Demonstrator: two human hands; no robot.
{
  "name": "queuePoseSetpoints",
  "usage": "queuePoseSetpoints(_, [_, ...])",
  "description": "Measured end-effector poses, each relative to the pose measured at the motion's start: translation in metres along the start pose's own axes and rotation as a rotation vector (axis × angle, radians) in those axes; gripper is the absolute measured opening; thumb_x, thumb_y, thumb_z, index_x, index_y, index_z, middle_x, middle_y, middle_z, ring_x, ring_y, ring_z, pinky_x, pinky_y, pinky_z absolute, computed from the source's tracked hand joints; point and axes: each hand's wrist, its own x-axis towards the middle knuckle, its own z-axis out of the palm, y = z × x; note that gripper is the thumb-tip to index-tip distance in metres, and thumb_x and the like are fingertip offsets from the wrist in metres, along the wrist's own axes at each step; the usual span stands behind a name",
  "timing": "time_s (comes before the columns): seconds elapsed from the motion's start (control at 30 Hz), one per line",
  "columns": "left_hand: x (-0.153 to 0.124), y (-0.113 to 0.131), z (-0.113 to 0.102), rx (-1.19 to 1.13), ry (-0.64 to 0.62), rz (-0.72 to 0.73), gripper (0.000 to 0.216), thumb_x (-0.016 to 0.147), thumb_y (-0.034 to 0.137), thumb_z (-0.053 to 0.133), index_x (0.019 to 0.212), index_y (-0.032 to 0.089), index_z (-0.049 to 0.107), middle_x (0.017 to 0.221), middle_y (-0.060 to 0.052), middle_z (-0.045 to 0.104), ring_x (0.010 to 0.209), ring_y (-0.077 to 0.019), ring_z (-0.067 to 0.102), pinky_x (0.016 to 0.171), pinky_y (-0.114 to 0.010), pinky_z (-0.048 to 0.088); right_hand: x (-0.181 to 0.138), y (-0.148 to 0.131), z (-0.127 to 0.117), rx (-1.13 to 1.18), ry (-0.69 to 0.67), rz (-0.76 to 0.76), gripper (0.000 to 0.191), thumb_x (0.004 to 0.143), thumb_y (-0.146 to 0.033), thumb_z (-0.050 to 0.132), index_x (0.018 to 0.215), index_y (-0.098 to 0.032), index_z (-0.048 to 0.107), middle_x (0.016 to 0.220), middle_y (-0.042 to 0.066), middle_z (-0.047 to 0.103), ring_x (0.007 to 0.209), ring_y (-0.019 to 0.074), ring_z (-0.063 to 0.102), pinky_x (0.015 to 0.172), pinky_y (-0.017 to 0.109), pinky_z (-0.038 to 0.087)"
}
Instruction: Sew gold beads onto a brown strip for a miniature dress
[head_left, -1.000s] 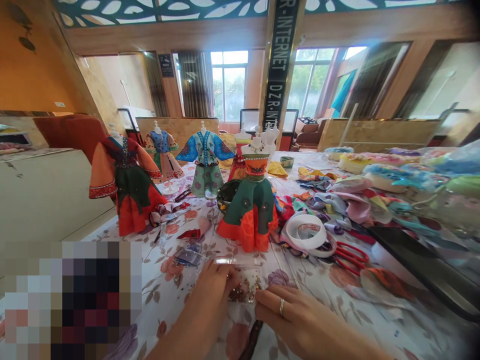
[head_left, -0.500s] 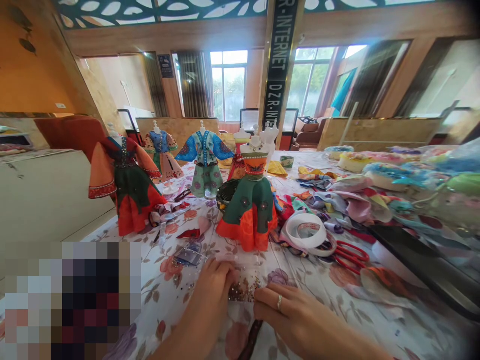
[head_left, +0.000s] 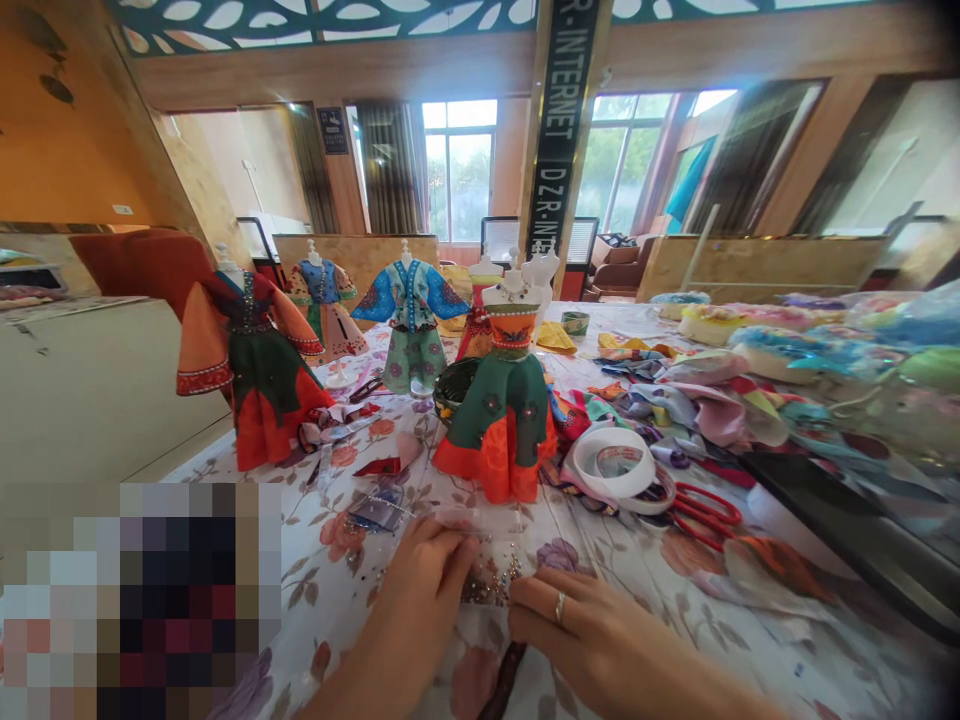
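Observation:
My left hand (head_left: 429, 575) rests at the left edge of a small heap of shiny gold beads or rhinestones (head_left: 499, 582), its thumb and fingers drawn together. Whatever its fingertips pinch is hidden. On the heap's right side, my right hand (head_left: 574, 625), with a ring on one finger, is closed on the end of a narrow dark brown strip (head_left: 504, 680). The strip runs down towards me. Just beyond the heap stands a small dress form in a green and orange dress (head_left: 499, 400). A small clear packet (head_left: 384, 508) lies left of my left fingertips.
Several dressed miniature forms, among them one in a red and green gown (head_left: 251, 370) and one in blue (head_left: 409, 315), stand behind. To the right are white tape rolls (head_left: 611, 465), red-handled scissors (head_left: 705, 512), fabric scraps (head_left: 720, 390) and a black tray-like object (head_left: 847, 540).
My left thumb and fingers have shifted slightly at the heap, and more of the cloth shows among the beads. My right hand keeps its place on the strip.

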Motion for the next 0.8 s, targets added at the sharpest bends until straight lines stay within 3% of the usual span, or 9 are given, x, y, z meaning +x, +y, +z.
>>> queuePoseSetpoints(0.23, [0.0022,0.0028,-0.0033,-0.005,-0.038,-0.015,0.030,0.084,0.028,0.043,0.062,0.020,0.062,0.080,-0.007,0.065,0.087,-0.0254,0.059,0.083,-0.042,0.045,0.0006,0.0002,-0.0007,0.036,-0.003,0.008,0.025,0.098,-0.013,0.037,0.085,-0.017,0.058,0.082,0.000,0.062,0.067,0.0137,0.052,0.060,0.026,0.041])
queuePoseSetpoints(0.57, [0.0047,0.0004,-0.0050,-0.018,-0.041,-0.017,0.017,0.076,0.023,0.053,0.068,0.020,0.068,0.079,-0.004,0.068,0.081,-0.0230,0.062,0.077,-0.036,0.047,-0.0006,0.0014,0.0013,0.004,-0.009,-0.009,0.015,0.093,-0.011,0.047,0.085,-0.016,0.058,0.082,0.000,0.062,0.067,0.0134,0.053,0.058,0.026,0.041])
queuePoseSetpoints(0.8, [0.0048,0.0021,-0.0050,0.021,-0.027,-0.015,0.008,0.068,0.017,0.063,0.061,0.020,0.066,0.076,-0.002,0.066,0.078,-0.0219,0.062,0.075,-0.034,0.047,-0.0015,0.0018,0.0020,-0.001,-0.057,0.008,0.010,0.093,-0.012,0.050,0.090,-0.017,0.058,0.088,0.000,0.064,0.071,0.0135,0.055,0.062,0.025,0.043])
